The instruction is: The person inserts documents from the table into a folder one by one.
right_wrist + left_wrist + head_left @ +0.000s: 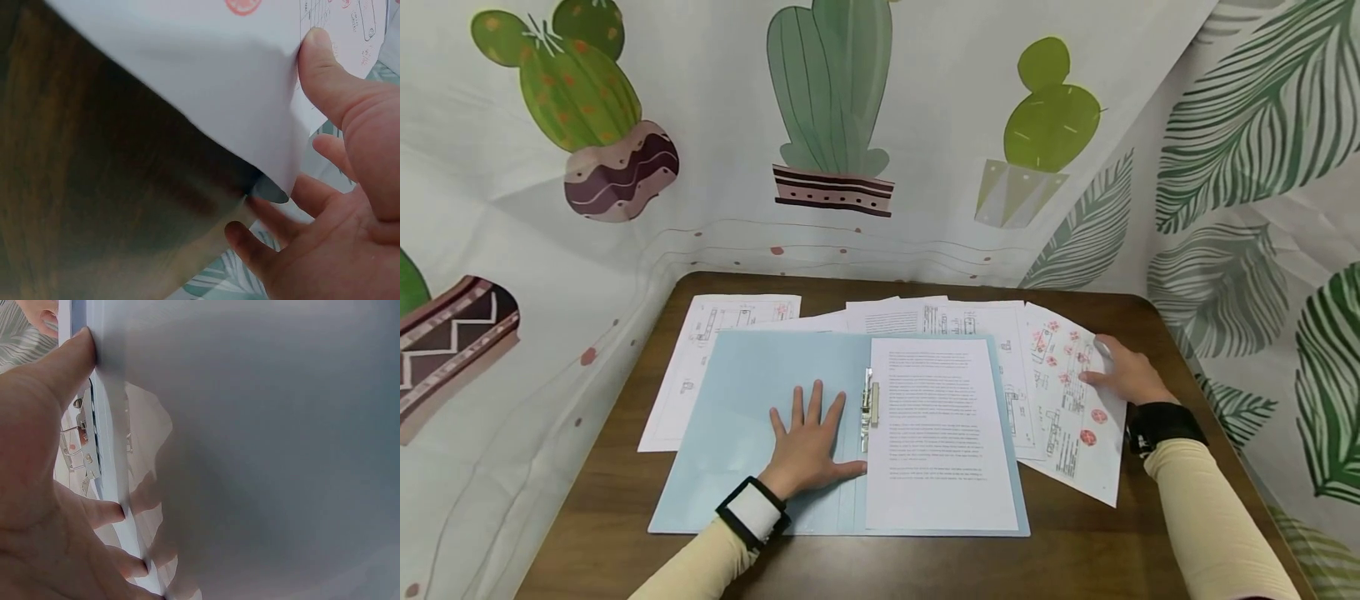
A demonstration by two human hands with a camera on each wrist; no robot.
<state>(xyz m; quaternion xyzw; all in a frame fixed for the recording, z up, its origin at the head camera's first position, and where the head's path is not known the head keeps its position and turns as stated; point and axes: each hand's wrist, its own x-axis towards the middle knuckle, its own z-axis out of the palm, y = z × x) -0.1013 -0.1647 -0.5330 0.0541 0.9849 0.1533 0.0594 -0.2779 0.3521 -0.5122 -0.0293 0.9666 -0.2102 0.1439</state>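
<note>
A light blue folder [752, 375] lies spread open on the table, with a metal lever clip [870, 404] along its spine. On its right cover rests a sheet of printed text [940, 433]. My left hand [808, 454] presses flat on the left cover, fingers spread, its thumb reaching the spine beside the clip. To the right of the folder, a sheet with red stamps and drawings [1075, 417] has its right edge in my right hand [1131, 375]. The right wrist view shows the thumb [322, 56] on top of that sheet and fingers beneath, the edge lifted off the table.
Behind the folder, partly covered by it, lie more sheets with drawings, one at the left [670, 408] and several overlapping at the back [887, 321]. The brown wooden table [1075, 533] is bordered by a cactus-and-leaf printed cloth [940, 208] at the back and sides.
</note>
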